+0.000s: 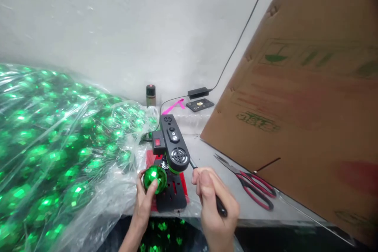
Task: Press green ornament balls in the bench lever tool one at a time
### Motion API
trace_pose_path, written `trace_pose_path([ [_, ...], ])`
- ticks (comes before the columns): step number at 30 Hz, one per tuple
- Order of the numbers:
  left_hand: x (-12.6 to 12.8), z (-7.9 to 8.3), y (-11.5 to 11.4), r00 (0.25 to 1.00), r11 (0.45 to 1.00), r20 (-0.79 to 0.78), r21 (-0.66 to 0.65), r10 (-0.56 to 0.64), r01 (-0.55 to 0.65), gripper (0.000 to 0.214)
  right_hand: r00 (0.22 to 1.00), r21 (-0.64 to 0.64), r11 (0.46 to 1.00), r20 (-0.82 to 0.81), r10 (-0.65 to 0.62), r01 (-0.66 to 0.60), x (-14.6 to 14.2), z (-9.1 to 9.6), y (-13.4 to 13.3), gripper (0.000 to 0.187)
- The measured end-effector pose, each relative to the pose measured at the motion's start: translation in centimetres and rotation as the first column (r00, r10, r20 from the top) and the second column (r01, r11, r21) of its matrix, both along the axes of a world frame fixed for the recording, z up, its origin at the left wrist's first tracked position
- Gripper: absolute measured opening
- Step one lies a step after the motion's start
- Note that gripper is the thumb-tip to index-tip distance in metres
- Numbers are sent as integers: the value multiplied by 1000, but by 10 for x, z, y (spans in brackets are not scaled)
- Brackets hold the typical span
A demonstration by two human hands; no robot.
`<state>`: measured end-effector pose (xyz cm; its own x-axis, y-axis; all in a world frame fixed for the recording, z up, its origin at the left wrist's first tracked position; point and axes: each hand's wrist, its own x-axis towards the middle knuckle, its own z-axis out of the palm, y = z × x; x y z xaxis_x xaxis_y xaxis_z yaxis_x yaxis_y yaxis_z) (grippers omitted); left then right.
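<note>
My left hand [144,199] is closed around a shiny green ball [154,178] and holds it against the underside of a small black machine [173,145]. That machine has a red switch and stands on a black base [171,199]. My right hand [214,201] is wrapped around the machine's black lever handle [220,206], just right of the base. Both forearms enter from the bottom edge.
A big clear plastic bag [44,153] full of green balls fills the left. More green balls [161,236] lie below the table edge. Red-handled scissors [251,185] rest to the right, before a large leaning cardboard sheet [307,106]. A small can [150,95], power adapter [198,93] and flat black device [200,104] sit by the wall.
</note>
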<state>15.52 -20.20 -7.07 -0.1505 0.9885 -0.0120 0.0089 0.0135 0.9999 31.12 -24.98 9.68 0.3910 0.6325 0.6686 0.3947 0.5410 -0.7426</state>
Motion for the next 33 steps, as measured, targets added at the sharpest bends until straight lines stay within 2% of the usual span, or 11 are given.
trace_pose_path([
  [3, 12, -14, -12, 998, 1000, -63, -26, -5, 3, 80, 1000, 0, 1000, 23, 9, -9, 0, -1, -3, 37],
  [6, 21, -17, -15, 986, 1000, -169, 8, 1, 0, 78, 999, 15, 1000, 41, 24, -25, 0, -3, -4, 34],
  [11, 25, -18, -11, 949, 986, -303, 110, -85, 123, 77, 999, 16, 1000, 52, 9, -10, 1, -6, -5, 32],
  [17, 21, -25, -13, 904, 951, -409, 211, -123, 225, 72, 997, -5, 1000, 75, 9, -9, 3, -6, -8, 28],
  [22, 32, -24, -4, 906, 962, -407, 184, -113, 203, 73, 997, -6, 1000, 73, 0, 0, 4, -8, -9, 27],
  [27, 34, -28, 8, 920, 961, -337, 114, -201, 251, 85, 998, -50, 999, 57, -1, 4, 4, -13, -10, 31],
  [33, 37, -24, 9, 940, 969, -298, 127, -168, 213, 72, 998, 22, 1000, 68, 2, -4, 2, -23, -10, 32],
])
